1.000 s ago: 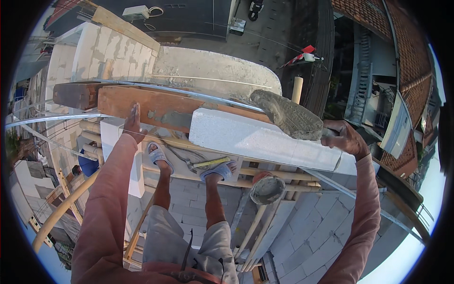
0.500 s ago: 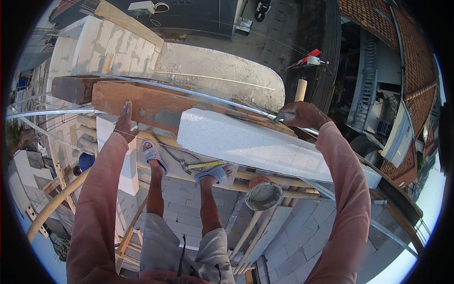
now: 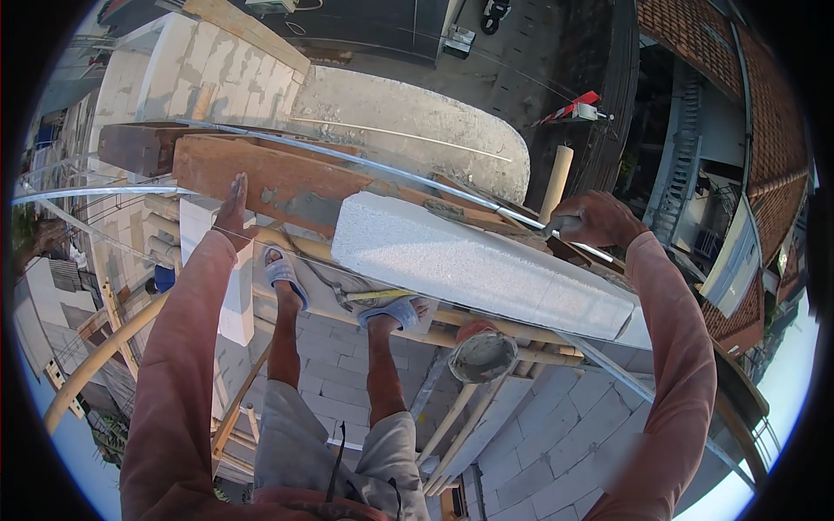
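The white block [image 3: 469, 260] lies right of the flat, open left hand [image 3: 233, 213], whose straight fingers rest against the wooden board [image 3: 261, 174]. Beyond the block, the right hand [image 3: 599, 219] curls; whether it grips anything I cannot tell.

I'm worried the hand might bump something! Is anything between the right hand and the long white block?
Yes, in this view a shiny metal tube passes between the right hand and the long white block, just past the block's far side. I can't tell how high it sits.
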The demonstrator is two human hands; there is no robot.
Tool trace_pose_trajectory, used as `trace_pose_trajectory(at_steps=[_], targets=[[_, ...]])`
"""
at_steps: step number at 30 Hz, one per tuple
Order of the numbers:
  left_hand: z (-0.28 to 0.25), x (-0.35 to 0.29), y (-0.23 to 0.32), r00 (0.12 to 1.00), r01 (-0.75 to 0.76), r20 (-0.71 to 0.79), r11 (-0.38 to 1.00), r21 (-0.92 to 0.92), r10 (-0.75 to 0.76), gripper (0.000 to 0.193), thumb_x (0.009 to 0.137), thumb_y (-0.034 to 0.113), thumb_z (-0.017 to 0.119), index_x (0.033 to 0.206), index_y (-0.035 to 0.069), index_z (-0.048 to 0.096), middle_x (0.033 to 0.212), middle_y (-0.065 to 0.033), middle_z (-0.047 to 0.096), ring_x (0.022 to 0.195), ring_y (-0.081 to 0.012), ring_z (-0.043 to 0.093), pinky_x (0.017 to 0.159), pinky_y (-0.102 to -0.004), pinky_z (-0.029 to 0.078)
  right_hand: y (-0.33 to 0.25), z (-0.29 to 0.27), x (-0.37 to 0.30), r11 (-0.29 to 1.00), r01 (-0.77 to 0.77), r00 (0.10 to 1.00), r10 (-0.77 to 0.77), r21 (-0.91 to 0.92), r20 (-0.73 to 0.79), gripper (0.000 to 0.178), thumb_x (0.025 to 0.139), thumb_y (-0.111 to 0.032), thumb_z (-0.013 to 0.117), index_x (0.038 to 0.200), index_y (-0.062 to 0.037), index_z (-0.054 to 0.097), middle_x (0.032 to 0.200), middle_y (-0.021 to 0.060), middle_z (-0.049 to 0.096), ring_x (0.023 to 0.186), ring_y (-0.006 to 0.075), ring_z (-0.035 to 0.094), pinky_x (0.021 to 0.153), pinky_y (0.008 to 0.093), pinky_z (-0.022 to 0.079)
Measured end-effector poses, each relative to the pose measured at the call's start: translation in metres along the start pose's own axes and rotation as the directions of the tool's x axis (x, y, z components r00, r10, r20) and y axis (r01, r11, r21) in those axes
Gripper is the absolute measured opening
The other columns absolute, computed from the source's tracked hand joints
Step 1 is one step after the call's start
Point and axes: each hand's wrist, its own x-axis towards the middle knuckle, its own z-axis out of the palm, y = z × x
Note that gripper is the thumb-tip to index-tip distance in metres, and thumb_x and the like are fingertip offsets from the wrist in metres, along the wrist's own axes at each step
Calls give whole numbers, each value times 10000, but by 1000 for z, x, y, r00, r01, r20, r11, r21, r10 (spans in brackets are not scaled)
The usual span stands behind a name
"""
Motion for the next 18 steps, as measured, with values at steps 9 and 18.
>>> trace_pose_trajectory(at_steps=[9, 18], targets=[[-2, 1, 5, 1000, -6, 4, 999, -35, 6, 1272, 700, 76, 829, 1647, 65, -20, 1701, -231, 103, 1569, -422, 137, 1282, -446, 207, 10, 18, 25, 981, -93, 991, 108, 173, -79, 371, 831, -204, 736, 1182, -83, 747, 1140, 137, 758, 1038, 328, 725, 958, 403, 543], [-3, -1, 6, 1000, -5, 8, 1000, -19, 5, 1260, 715, 71, 811, 1649, 76, -35, 1707, -219, 88, 1577, -402, 120, 1288, -423, 193, 8, 41, 39, 981, -14, 996, 32, 195, -86, 378, 828, -211, 738, 1183, -80, 743, 1114, 135, 761, 1008, 319, 731, 940, 411, 548]])
